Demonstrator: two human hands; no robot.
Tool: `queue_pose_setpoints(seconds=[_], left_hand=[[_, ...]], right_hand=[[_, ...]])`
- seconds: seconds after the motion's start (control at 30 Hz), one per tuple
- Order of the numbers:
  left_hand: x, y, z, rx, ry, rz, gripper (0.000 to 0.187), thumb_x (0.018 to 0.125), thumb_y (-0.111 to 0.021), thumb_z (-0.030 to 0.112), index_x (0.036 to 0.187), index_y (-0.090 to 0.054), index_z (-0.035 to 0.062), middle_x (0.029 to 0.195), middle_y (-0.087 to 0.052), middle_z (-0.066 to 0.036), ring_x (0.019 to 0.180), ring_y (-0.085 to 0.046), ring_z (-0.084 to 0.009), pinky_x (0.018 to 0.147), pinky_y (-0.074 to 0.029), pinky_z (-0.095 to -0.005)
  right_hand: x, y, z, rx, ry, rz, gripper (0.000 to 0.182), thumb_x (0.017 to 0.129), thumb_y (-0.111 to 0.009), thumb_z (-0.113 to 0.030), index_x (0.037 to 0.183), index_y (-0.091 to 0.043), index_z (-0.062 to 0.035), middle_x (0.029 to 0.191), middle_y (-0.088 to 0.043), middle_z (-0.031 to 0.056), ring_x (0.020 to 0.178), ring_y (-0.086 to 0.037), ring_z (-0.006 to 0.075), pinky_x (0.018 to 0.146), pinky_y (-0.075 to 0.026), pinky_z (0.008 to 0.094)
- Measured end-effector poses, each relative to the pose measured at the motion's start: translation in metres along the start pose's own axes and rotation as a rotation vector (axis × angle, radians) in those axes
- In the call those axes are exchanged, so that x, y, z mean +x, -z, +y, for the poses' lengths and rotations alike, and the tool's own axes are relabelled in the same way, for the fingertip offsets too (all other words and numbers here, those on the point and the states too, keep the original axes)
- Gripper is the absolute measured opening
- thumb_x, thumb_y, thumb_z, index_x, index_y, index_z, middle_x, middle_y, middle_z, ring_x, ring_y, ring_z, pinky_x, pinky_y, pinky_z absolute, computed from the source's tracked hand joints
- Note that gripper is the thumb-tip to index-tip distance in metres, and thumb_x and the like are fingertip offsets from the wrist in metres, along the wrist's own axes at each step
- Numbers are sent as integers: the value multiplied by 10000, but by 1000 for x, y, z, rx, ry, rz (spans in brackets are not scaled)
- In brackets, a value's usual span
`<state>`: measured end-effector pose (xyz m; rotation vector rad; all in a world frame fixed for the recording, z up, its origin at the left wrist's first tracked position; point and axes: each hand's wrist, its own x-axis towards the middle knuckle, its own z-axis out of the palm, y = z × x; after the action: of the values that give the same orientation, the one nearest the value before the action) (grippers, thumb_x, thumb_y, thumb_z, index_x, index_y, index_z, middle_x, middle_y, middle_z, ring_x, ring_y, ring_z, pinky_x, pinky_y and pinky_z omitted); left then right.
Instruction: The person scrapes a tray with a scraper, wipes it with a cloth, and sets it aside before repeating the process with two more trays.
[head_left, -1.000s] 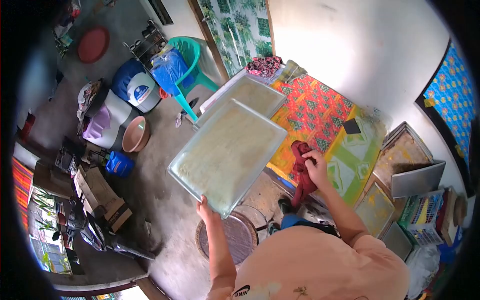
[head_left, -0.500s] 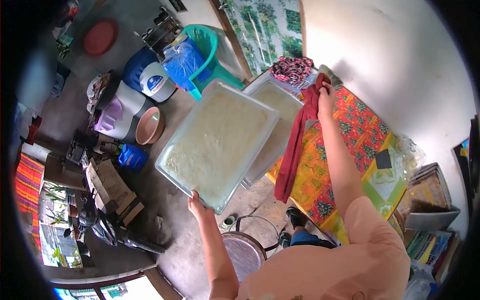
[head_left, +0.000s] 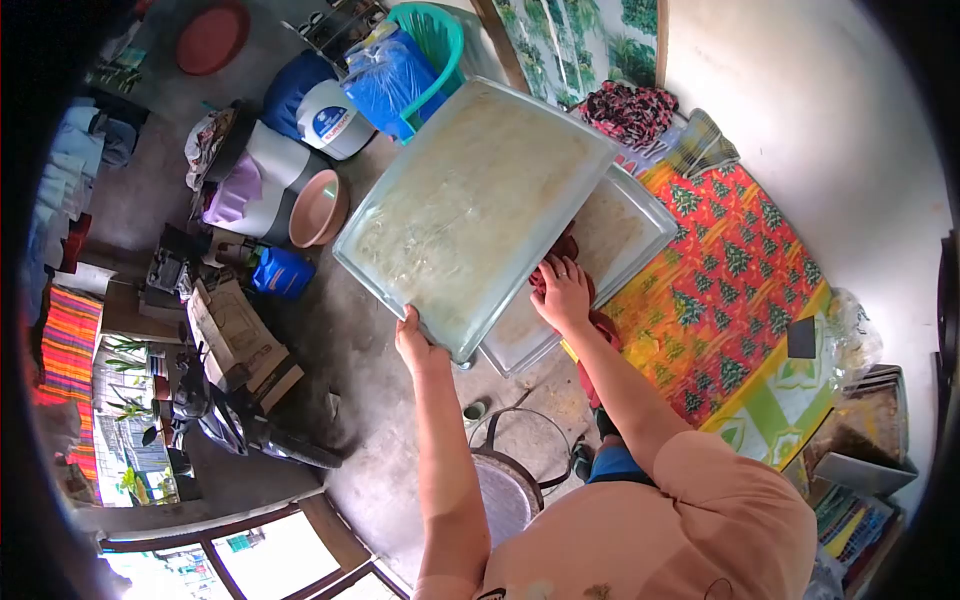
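My left hand (head_left: 420, 345) grips the near corner of a large rectangular translucent plastic lid (head_left: 465, 200), held up at a tilt with a dull, smeared surface. Under its right edge is a second similar lid (head_left: 625, 225), partly covered by the first. My right hand (head_left: 563, 295) has its fingers bent over a dark red cloth (head_left: 604, 330), close to the raised lid's right edge and over the second lid. Part of the cloth is bunched under the fingers and part hangs below the wrist.
A table with a red and yellow tree-print cover (head_left: 730, 260) stands to the right, with a pink and black patterned cloth (head_left: 630, 112) at its far end. Below me is a round stool (head_left: 500, 490). A teal chair (head_left: 445, 40), a pink basin (head_left: 320, 208) and a cardboard box (head_left: 240, 335) stand further left.
My right hand has come down and left from above the table to the raised lid's edge, bringing the red cloth. The raised lid sits slightly higher and further right in view.
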<state>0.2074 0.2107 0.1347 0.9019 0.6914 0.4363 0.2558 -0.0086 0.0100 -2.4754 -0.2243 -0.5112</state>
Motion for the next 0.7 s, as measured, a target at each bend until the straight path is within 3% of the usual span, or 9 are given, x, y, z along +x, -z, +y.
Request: queue_pose_setpoints(seconds=[0.17,0.33,0.5,0.7], left_hand=[[9,5,-11,51,26,50,137,955,-543,142,1033,-573,34,982,-623,-90,894,-624,-237,777,-540,-403],[35,44,-43,116,64,73,125,949,-554,155,1024,-546,55,965,-610,-79,886,-620,-242,790,-532,-434],[42,53,-76,77,134,44,120,944,-559,151,1012,-545,53,931,-601,-67,865,-617,-252,757,-537,-425],[49,46,-93,62,219,12,178,945,-564,162,1075,-567,40,1028,-628,-85,916,-617,-244,822,-515,-406]], right_hand=[[6,1,15,18,-26,-40,640,689,-718,-283,1276,-511,-131,1272,-543,132,1186,-481,365,1027,-370,493],[7,-3,24,-39,-17,-46,605,705,-719,-322,1204,-551,-23,1198,-576,182,1172,-493,373,1032,-368,481],[7,0,21,-92,-42,-103,557,699,-716,-336,1135,-616,-4,1185,-590,199,1173,-496,372,1029,-371,474],[7,-3,22,-103,-37,-86,555,694,-719,-336,1123,-623,3,1176,-597,200,1171,-497,369,1017,-380,479]])
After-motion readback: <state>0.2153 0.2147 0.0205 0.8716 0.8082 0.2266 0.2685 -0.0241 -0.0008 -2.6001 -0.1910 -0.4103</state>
